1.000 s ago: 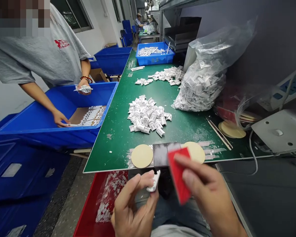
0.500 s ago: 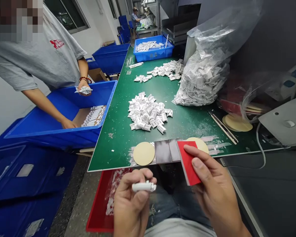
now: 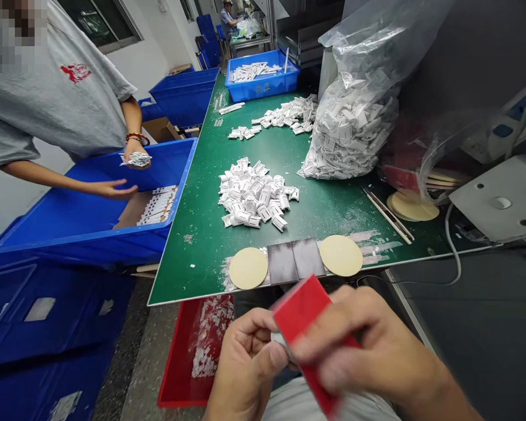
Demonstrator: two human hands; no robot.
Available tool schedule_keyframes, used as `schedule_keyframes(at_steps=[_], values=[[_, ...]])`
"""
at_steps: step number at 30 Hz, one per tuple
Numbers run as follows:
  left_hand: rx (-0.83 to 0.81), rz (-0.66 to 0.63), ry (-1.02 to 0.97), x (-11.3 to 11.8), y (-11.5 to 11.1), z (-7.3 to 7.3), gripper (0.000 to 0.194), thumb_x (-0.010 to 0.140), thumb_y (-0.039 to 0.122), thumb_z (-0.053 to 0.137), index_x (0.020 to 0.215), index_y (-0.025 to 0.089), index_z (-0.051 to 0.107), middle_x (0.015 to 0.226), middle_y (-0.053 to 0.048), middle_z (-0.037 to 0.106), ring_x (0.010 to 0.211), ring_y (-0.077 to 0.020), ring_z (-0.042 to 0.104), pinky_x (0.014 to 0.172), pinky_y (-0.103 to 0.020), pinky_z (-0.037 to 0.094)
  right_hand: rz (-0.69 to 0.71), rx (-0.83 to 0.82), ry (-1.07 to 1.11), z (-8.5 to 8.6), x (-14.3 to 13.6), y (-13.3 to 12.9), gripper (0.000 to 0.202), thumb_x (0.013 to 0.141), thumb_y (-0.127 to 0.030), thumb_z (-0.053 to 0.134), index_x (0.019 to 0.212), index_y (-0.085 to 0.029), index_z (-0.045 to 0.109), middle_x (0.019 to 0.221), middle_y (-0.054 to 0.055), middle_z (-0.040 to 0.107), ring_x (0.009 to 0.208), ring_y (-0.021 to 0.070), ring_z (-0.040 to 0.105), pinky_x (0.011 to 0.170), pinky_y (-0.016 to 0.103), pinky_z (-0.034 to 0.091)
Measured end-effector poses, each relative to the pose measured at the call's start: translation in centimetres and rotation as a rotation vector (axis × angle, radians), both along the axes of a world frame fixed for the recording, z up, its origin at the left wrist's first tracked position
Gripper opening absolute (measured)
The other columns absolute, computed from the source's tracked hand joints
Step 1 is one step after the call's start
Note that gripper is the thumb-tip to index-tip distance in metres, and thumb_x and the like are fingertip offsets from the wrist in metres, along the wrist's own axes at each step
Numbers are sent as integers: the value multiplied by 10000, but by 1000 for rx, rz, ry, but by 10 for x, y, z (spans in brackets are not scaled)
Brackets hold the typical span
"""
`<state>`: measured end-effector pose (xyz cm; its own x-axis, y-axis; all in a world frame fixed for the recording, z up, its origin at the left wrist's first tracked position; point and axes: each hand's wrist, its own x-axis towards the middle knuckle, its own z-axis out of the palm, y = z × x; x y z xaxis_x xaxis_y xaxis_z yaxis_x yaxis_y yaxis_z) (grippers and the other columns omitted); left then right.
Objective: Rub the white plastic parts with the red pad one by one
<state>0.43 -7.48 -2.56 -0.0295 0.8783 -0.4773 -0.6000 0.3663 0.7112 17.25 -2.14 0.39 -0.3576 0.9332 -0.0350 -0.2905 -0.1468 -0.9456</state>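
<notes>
My left hand [image 3: 256, 356] is closed around a small white plastic part [image 3: 279, 338], mostly covered by my fingers and the pad in front. In my right hand [image 3: 363, 345], blurred by motion, is a flat red sanding pad [image 3: 302, 310] with a pale edge. The pad lies tilted over the white part, close against it; whether they touch is hard to make out. Both hands are in front of the table edge, above my lap. Beyond them, a heap of similar white plastic parts [image 3: 256, 196] lies on the green table [image 3: 197, 245].
Along the near edge lie two round yellowish discs [image 3: 248, 269] and dark square sheets [image 3: 296, 260]. A clear bag of white parts [image 3: 355, 123] stands right. A red bin [image 3: 170, 374] sits below. At left, a co-worker's hand [image 3: 137, 159] holds white pieces over a blue bin [image 3: 87, 234].
My right hand has brought the red sanding pad left and down onto the white part in my left hand. The co-worker's other hand has lifted from the blue bin.
</notes>
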Motion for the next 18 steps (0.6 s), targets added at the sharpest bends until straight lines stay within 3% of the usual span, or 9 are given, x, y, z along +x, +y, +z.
schedule_keyframes(at_steps=[2, 3, 7, 10, 13, 14, 16, 18], values=[[1, 2, 6, 0, 0, 1, 376, 527, 383, 1021, 722, 187, 766, 589, -17, 738, 505, -103, 645, 522, -173, 485, -201, 90, -133, 2, -4, 9, 148, 824, -280, 862, 969, -302, 881, 898, 13, 866, 796, 195, 796, 759, 264, 627], [2, 4, 9, 0, 1, 2, 357, 532, 369, 1020, 714, 191, 771, 587, -14, 736, 510, -97, 645, 524, -164, 486, -237, 107, -157, 2, -6, 13, 206, 848, -231, 839, 1033, -316, 867, 958, -2, 868, 843, 186, 799, 788, 251, 626], [-7, 19, 23, -1, 2, 4, 352, 531, 370, 1020, 741, 204, 791, 593, -8, 738, 511, -98, 639, 526, -170, 494, -25, 88, -172, 5, -9, 18, 229, 829, -269, 860, 1058, -282, 864, 888, 1, 868, 776, 193, 804, 702, 238, 640], [11, 22, 80, -3, 1, 0, 344, 542, 384, 1014, 711, 195, 782, 610, -21, 742, 543, -107, 651, 554, -179, 497, -221, 128, -238, 5, -10, 18, 230, 844, -232, 841, 1067, -286, 859, 948, -10, 871, 831, 181, 805, 720, 211, 627], [51, -36, 85, -6, 0, -2, 327, 565, 397, 1002, 697, 203, 774, 616, -27, 744, 557, -140, 665, 568, -224, 507, -104, 234, -254, 3, -12, 19, 206, 837, -238, 846, 1035, -287, 866, 873, -23, 868, 726, 171, 790, 648, 212, 614], [86, -50, 76, -7, -1, -2, 298, 587, 385, 993, 700, 215, 776, 615, -23, 744, 569, -148, 669, 575, -233, 508, -141, 277, -325, 1, -12, 20, 190, 855, -230, 823, 1034, -275, 867, 878, -12, 867, 728, 179, 785, 668, 232, 615], [182, -34, 74, -8, 0, 0, 229, 639, 348, 973, 697, 247, 776, 601, -11, 735, 618, -156, 670, 606, -239, 511, -359, 320, -472, -1, -13, 21, 186, 896, -207, 765, 1046, -260, 861, 951, 11, 866, 805, 201, 782, 759, 275, 613], [261, 8, 128, -9, 1, 1, 206, 660, 326, 964, 680, 263, 769, 589, -5, 727, 677, -161, 655, 646, -240, 517, -471, 308, -475, -3, -12, 18, 180, 915, -209, 744, 1036, -283, 855, 964, -3, 860, 845, 202, 777, 808, 280, 604]])
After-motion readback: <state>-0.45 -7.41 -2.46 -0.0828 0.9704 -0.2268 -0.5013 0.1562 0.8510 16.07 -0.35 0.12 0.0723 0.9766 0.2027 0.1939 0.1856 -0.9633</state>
